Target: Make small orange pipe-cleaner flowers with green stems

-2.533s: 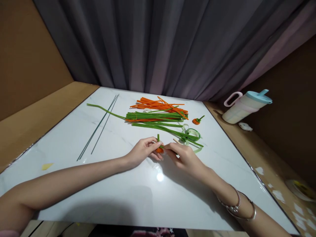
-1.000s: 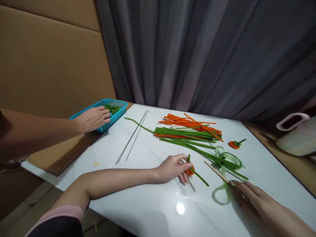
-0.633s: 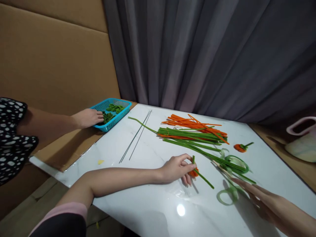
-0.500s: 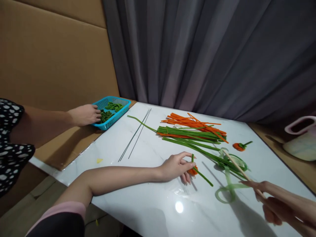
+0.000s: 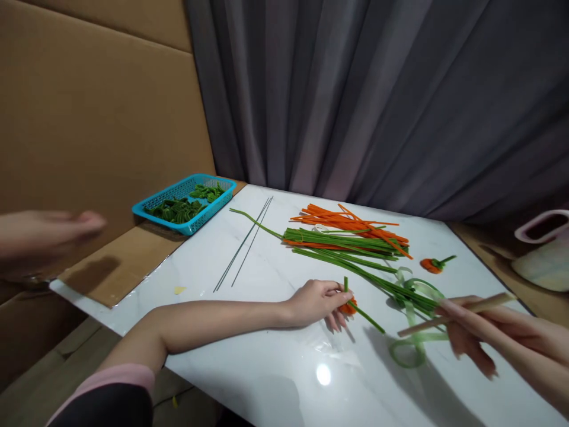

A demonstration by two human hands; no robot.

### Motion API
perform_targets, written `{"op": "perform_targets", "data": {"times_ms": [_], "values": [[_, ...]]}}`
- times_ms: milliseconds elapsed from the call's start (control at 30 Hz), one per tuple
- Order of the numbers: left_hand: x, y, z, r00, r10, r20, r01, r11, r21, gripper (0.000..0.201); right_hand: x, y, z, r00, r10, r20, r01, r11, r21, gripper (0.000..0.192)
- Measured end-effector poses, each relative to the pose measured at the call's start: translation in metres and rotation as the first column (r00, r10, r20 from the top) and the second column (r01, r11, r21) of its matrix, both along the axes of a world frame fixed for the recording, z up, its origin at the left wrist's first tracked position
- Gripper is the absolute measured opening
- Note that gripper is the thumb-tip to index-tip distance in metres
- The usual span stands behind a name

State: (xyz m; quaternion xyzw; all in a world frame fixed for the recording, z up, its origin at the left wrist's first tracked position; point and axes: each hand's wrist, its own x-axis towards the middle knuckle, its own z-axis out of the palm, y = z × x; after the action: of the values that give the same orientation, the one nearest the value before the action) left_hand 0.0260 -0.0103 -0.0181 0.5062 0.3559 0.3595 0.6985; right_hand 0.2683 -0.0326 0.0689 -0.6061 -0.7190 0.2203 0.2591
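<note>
My left hand (image 5: 313, 303) rests on the white table and pinches a small orange pipe-cleaner piece (image 5: 348, 307). Two green pipe-cleaner ends stick out of it, one upward and one toward the lower right. On the right, my right hand (image 5: 502, 338) grips a thin wooden stick (image 5: 420, 327), lying nearly level across the fingers. Beneath the stick lies a curled pale green translucent ribbon (image 5: 411, 356). Green pipe cleaners (image 5: 342, 240) lie bundled behind my hands, with orange pipe cleaners (image 5: 329, 217) beyond them. A finished-looking orange piece with a green stem (image 5: 431, 265) sits at the right.
A blue basket (image 5: 191, 226) with green curled pieces stands at the left on cardboard. Thin dark wires (image 5: 243, 243) lie on the table (image 5: 267, 367). Another person's blurred hand (image 5: 53, 234) is at the far left. A pale pink-handled container (image 5: 542, 261) stands at the right edge.
The stick has swung from steeply slanted to nearly level in my right hand, which has risen. The other person's hand has withdrawn leftward from the basket. My left hand has barely moved.
</note>
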Motion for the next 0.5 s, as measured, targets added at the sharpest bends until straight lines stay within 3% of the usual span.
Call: {"op": "perform_targets", "data": {"times_ms": [67,133,267,433,500], "values": [[0.0,-0.001,0.002,1.0,0.008,0.0,-0.008,1.0,-0.006,0.04,-0.01,0.006,0.001,0.992,0.103,0.067,-0.089,0.978,-0.191,0.068],[0.0,-0.001,0.003,1.0,0.018,0.006,-0.018,1.0,-0.01,0.038,-0.016,0.01,-0.002,0.986,0.124,0.108,-0.09,0.956,-0.28,0.074],[-0.003,0.0,0.004,1.0,0.007,0.015,-0.008,1.0,0.005,0.038,-0.018,0.015,-0.013,0.988,0.1,0.119,-0.06,0.951,-0.302,0.076],[-0.006,0.002,0.008,0.998,-0.025,0.065,0.024,1.0,0.017,0.044,-0.012,0.019,-0.023,0.98,0.198,0.009,-0.181,0.915,-0.36,0.074],[-0.006,0.002,0.01,0.996,-0.03,0.082,0.03,1.0,0.004,0.044,-0.008,0.019,-0.02,0.973,0.228,-0.023,-0.223,0.923,-0.312,0.065]]}}
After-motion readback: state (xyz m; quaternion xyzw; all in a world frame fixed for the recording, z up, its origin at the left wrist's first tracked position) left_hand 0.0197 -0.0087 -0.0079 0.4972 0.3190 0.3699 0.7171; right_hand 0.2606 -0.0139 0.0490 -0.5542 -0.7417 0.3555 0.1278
